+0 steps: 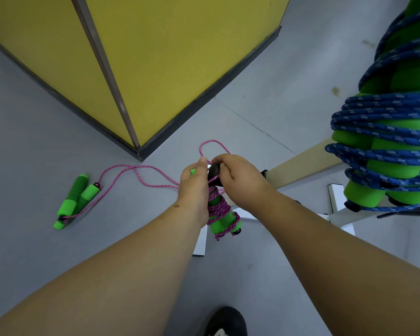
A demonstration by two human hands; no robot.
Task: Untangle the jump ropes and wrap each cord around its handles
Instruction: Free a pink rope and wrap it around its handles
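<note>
Two hands (214, 183) wrap one of three jump ropes (222, 214).

No writing, label, brand or number can be read anywhere in this view; the pale patch on the black shoe (224, 322) at the bottom edge may be a mark, too blurred to tell.

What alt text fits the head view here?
Seen from above, a person's left hand and right hand hold a pair of green handles partly wrapped in pink cord, a loose loop rising above the fingers. A second pink-corded rope lies unwrapped on the grey floor; blue-corded wrapped ropes fill the right edge.
</note>
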